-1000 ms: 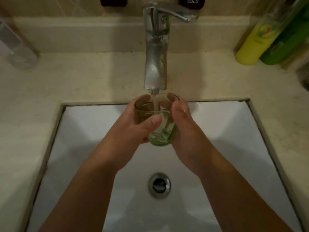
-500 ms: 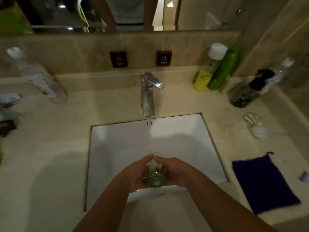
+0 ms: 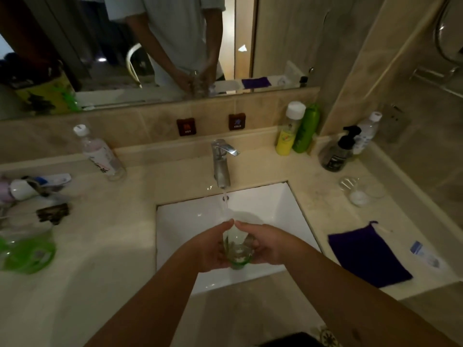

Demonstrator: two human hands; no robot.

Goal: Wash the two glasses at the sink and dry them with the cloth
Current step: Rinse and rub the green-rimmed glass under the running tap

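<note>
A small green-tinted glass (image 3: 237, 249) is held over the white sink (image 3: 270, 209), under the stream running from the chrome tap (image 3: 221, 162). My left hand (image 3: 208, 246) wraps its left side and my right hand (image 3: 266, 244) its right side, fingertips meeting above the rim. A second clear glass (image 3: 359, 190) lies on its side on the counter at the right. The purple cloth (image 3: 368, 252) lies flat on the counter to the right of the sink.
Yellow and green bottles (image 3: 297, 130) stand behind the sink on the right, with a dark pump bottle (image 3: 338, 152) and a clear bottle beyond. A water bottle (image 3: 100, 154) leans at the left. Toiletries and a green item (image 3: 27, 254) clutter the left counter.
The view has pulled back and up from a close look at the tap to the whole counter. Both hands keep the glass under the running water, now lower and farther from the spout.
</note>
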